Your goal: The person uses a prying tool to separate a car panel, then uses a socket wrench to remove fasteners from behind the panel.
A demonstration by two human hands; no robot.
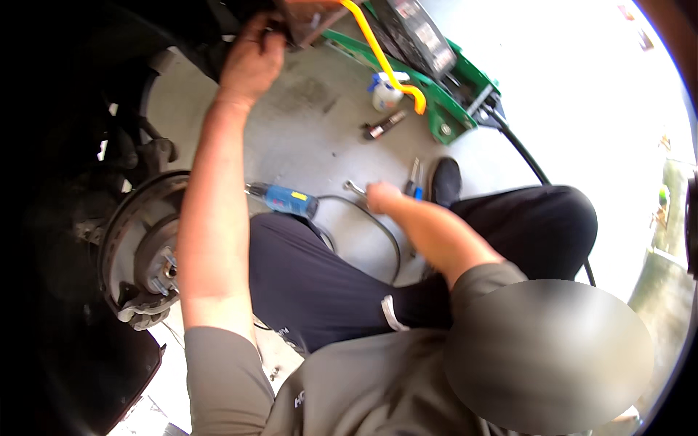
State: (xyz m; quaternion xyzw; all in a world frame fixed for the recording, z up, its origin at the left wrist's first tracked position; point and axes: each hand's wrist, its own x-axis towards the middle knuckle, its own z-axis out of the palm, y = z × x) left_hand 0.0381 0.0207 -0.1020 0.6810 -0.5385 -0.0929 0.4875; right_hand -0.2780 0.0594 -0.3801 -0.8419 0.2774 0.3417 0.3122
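My left hand is raised at the top, its fingers curled against the edge of a brownish metal part beneath the dark vehicle body. Whatever the fingertips grip is hidden in shadow. Lower and to the right, my right hand is closed round a shiny wrench, whose head points left, just above the floor. A blue corded power tool lies to the left of that hand. On its other side is a blue-handled hand tool. My left forearm passes in front of a brake disc with hub studs.
A green floor jack with a long black handle stands at upper right. An orange bent bar crosses it. Nearby are a white spray bottle and a dark cylindrical tool. A black cord loops across the floor.
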